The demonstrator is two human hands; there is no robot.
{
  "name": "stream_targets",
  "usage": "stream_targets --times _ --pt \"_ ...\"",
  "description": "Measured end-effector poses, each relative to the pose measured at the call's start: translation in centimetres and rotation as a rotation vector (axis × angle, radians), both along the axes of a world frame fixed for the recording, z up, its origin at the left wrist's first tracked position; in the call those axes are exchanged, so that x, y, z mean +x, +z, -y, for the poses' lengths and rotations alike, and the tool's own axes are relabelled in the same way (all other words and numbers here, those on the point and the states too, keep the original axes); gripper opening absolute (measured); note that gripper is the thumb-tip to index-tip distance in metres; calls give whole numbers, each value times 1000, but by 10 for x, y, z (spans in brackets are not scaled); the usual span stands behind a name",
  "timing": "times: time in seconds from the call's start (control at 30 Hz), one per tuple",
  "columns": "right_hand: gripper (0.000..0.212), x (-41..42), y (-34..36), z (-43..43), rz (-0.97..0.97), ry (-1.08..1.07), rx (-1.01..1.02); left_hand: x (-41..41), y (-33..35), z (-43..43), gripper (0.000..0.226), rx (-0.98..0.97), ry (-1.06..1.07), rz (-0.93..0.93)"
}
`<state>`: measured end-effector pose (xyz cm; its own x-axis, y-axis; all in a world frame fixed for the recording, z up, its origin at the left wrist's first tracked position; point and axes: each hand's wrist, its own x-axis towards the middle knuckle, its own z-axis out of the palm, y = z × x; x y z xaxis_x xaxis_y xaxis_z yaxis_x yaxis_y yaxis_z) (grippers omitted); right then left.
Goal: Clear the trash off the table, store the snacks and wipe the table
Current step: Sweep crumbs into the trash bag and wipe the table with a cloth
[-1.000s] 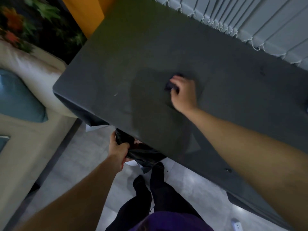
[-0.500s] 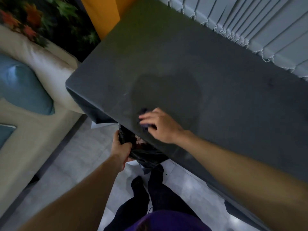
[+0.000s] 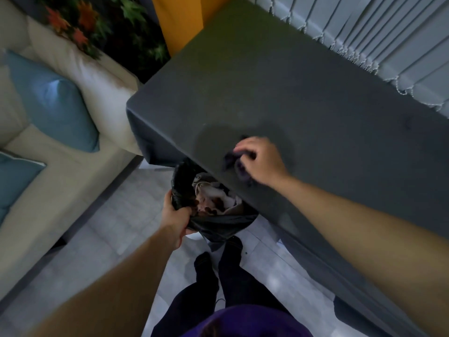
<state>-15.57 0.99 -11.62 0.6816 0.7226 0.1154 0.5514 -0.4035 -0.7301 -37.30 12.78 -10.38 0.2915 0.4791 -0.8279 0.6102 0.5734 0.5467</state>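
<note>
A dark grey table (image 3: 279,93) fills the upper right of the head view. My right hand (image 3: 261,160) grips a small dark purple cloth (image 3: 237,164) on the tabletop near the table's front edge. Just below that edge, my left hand (image 3: 176,215) grips the rim of a black trash bag (image 3: 218,224). The bag's mouth is open and shows crumpled wrappers and paper (image 3: 213,198) inside. Part of the bag lies under the table's edge.
A beige sofa (image 3: 60,178) with blue cushions (image 3: 53,105) stands to the left. Vertical blinds (image 3: 388,32) hang behind the table. An orange panel (image 3: 179,18) and leafy wall decor sit at the back. My legs stand on the grey tiled floor (image 3: 109,239).
My right hand drew the cloth from mid-table toward the front edge, then shifted a little right along it. The bag's open mouth has come into fuller view.
</note>
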Motion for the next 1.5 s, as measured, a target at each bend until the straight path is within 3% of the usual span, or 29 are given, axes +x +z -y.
stream_targets --times 0.1,0.23,0.3,0.37,0.43,0.5,0.6,0.7,0.77,0.9,1.07,1.23,1.3,1.5 --pt "29 44 -8 12 143 -272 -219 -17 2 0 71 11 30 7" --pt "29 50 -10 22 262 -261 -634 -39 6 -5 70 17 70 15" --pt "31 34 -1 13 387 -264 -629 -51 6 -11 69 19 82 25" --pt "32 11 8 -3 460 -150 -442 -64 7 -17 70 15 107 37" --pt "27 -22 11 -21 351 102 -208 -77 8 -25 73 9 154 46" --pt "21 -61 12 -35 185 306 -127 -93 12 -32 75 5 200 73" --pt "27 -104 2 -51 155 430 -257 -120 18 -46 77 10 266 111" --pt "42 -127 -5 -65 226 351 -577 -147 25 -62 78 23 318 121" --pt "41 -138 -7 -76 208 285 -742 -164 32 -73 74 25 342 143" --pt "34 -153 -8 -100 55 275 -638 -187 42 -93 72 46 353 167" --pt "47 -172 3 -127 21 256 -557 -211 42 -118 59 186 196 -22" --pt "43 -192 5 -153 37 261 -442 -224 30 -143 42 573 -158 -355" --pt "46 -196 1 -165 50 254 -432 -226 26 -151 37 624 -246 -439" --pt "65 -192 -28 -211 53 331 -531 -213 3 -185 62 700 -351 -605"
